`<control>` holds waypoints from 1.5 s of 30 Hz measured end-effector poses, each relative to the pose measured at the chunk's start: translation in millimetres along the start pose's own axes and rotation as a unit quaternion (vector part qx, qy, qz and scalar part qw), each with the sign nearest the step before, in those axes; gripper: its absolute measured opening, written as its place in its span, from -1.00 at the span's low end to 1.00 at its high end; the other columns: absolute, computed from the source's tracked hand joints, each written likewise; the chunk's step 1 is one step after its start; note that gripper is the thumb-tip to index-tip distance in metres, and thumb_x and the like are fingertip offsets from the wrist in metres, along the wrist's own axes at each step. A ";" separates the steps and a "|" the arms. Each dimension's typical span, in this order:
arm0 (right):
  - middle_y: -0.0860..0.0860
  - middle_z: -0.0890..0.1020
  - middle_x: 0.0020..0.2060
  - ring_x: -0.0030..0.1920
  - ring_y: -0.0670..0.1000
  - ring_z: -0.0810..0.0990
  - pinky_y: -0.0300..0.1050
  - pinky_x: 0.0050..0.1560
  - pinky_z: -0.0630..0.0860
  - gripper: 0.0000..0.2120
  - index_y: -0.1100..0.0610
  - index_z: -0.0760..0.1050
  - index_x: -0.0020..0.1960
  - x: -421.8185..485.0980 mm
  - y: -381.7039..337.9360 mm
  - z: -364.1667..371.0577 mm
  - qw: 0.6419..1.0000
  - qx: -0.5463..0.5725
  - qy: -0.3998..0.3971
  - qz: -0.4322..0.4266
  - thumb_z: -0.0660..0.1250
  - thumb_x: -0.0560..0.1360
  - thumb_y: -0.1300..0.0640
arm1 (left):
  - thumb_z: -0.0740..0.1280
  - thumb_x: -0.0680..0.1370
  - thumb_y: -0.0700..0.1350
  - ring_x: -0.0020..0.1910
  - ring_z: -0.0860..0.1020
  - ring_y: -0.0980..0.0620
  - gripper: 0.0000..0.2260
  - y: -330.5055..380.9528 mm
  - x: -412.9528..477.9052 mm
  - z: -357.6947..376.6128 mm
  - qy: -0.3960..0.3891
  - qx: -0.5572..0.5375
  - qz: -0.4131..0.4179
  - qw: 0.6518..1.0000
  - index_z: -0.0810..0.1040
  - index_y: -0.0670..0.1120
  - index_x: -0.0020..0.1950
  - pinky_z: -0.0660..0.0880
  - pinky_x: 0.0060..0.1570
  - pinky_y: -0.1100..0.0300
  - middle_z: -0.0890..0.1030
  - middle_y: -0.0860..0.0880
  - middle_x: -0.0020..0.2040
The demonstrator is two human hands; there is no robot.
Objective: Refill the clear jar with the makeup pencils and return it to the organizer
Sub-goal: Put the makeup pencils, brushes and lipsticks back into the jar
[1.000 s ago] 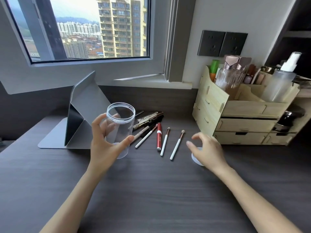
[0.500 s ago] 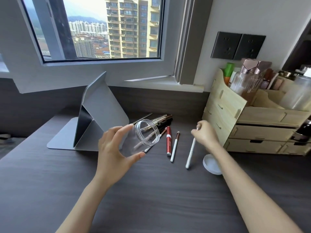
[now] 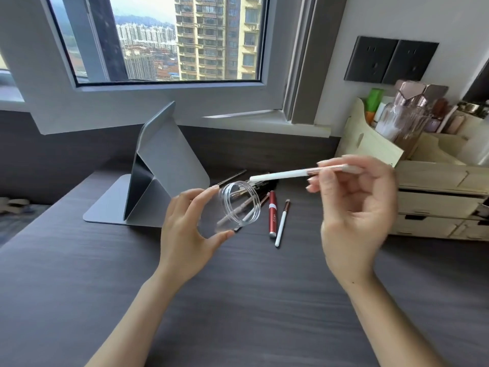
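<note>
My left hand (image 3: 189, 229) grips the empty clear jar (image 3: 232, 207), tilted so its open mouth faces right, above the desk. My right hand (image 3: 354, 215) pinches a white makeup pencil (image 3: 283, 174) by its rose-gold end, held nearly level with the white tip just above the jar's rim. On the desk behind the jar lie a red tube (image 3: 272, 215), a white pencil with a brown cap (image 3: 281, 223) and several more pencils, partly seen through the jar. The wooden organizer (image 3: 434, 181) stands at the right.
A grey folding stand (image 3: 164, 165) sits on the desk to the left of the jar. Bottles (image 3: 404, 120) fill the organizer's top compartments. Window frame and wall sockets (image 3: 391, 62) are behind. The jar's lid is hidden from view.
My right hand left the lid, picked a white pencil off the desk and lifted it toward the jar's mouth. My left hand tilted the jar from upright onto its side.
</note>
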State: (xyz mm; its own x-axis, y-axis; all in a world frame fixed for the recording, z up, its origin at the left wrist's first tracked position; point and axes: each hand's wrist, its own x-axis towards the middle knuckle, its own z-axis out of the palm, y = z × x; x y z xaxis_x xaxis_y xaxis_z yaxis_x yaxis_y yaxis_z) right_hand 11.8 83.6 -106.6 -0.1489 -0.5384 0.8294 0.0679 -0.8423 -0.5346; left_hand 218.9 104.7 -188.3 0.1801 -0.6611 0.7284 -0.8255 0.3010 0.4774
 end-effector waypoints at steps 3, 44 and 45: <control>0.19 0.60 -0.18 -0.28 0.07 0.62 -0.16 -0.23 0.58 -0.71 0.05 0.39 0.04 -7.8 -2.3 3.8 0.998 0.042 -0.031 0.038 0.30 0.48 0.41 | 0.62 0.20 -0.07 0.10 0.40 0.06 -0.29 2.3 0.1 1.6 -0.003 -0.009 -0.004 1.000 0.45 -0.01 0.30 0.19 0.15 0.50 0.44 0.11 0.14; 0.09 0.65 -0.21 -0.30 0.08 0.67 -0.07 -0.27 0.62 -0.75 0.04 0.40 -0.07 -9.4 1.8 0.7 0.981 0.061 -0.048 0.179 0.35 0.45 0.36 | 0.61 0.21 -0.07 0.09 0.41 0.00 -0.32 9.2 -1.1 2.1 0.016 0.015 0.034 0.999 0.46 -0.11 0.28 0.24 0.18 0.38 0.53 -0.08 0.14; 0.06 0.67 -0.22 -0.26 0.09 0.66 -0.03 -0.26 0.61 -0.80 0.04 0.42 -0.09 -17.0 3.6 6.8 0.979 0.004 -0.090 0.185 0.37 0.44 0.29 | 0.61 0.21 -0.07 0.09 0.41 0.00 -0.32 9.1 -1.5 1.6 0.017 0.017 0.036 0.999 0.46 -0.11 0.28 0.25 0.17 0.35 0.54 -0.09 0.13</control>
State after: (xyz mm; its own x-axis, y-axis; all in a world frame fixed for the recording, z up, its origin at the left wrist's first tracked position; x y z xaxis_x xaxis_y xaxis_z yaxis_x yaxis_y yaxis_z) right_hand 21.2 89.5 -121.5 0.0642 -0.8017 0.5943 0.0925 -0.5882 -0.8034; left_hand 210.2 107.3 -185.8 0.1372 -0.6139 0.7774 -0.8542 0.3241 0.4066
